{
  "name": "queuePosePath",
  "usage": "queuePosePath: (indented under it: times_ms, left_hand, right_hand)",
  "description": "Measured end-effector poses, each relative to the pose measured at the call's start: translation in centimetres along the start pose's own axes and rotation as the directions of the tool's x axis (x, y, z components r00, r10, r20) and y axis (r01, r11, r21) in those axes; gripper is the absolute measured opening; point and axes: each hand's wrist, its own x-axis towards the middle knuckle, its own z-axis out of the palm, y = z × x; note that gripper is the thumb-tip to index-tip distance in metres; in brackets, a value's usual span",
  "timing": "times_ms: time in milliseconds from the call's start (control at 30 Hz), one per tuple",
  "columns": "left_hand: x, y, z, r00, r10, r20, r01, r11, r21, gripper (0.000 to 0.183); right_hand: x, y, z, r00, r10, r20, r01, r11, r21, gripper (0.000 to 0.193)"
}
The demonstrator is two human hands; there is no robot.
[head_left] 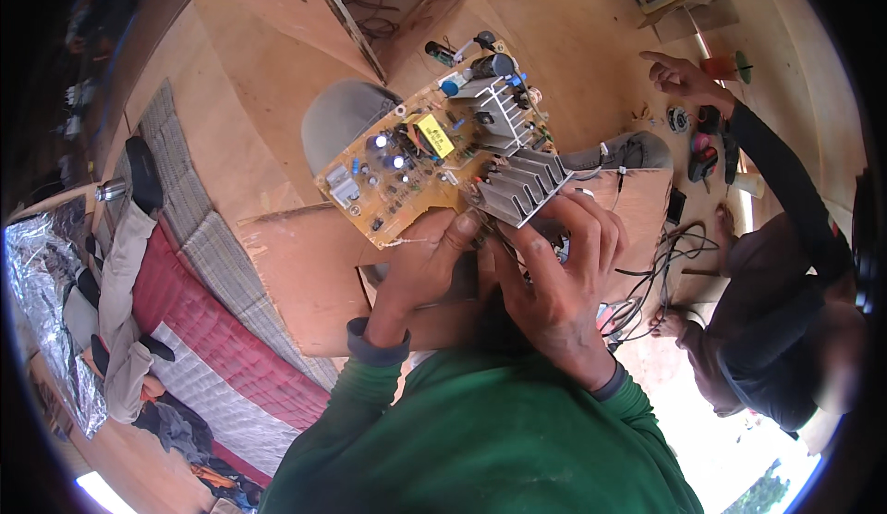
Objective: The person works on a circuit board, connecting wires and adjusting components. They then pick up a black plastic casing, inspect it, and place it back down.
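Observation:
A brown circuit board (319, 180) is raised in front of me, tilted, component side up. It carries a transformer with a yellow label (431, 135), a dark cylindrical capacitor (492, 66) and finned silver heat sinks (517, 187). My left hand (420, 269) grips the board's near edge, thumb pressed close to the heat sink. My right hand (564, 283) is curled round the board's near right corner, fingers against the heat sink's underside. Its fingertips are partly hidden behind the metal. Below the board, a wooden panel (296, 265) with a cut-out lies across my lap.
To the right sits another person with a dark sleeve (785, 163), one hand (684, 80) stretched out. Black cables (661, 269) tangle on the floor beside a red and black tool (702, 158). A wooden cabinet (342, 15) stands ahead; a red and grey mat (203, 311) lies left.

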Motion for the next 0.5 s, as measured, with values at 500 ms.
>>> queuePosePath:
  times_ms: [500]
  left_hand:
    - [0.7, -1.8, 1.0, 0.93, 0.367, -0.026, -0.357, 0.916, 0.186, 0.035]
  right_hand:
    - [0.4, 1.3, 0.1, 0.98, 0.121, 0.159, -0.138, 0.985, 0.099, 0.04]
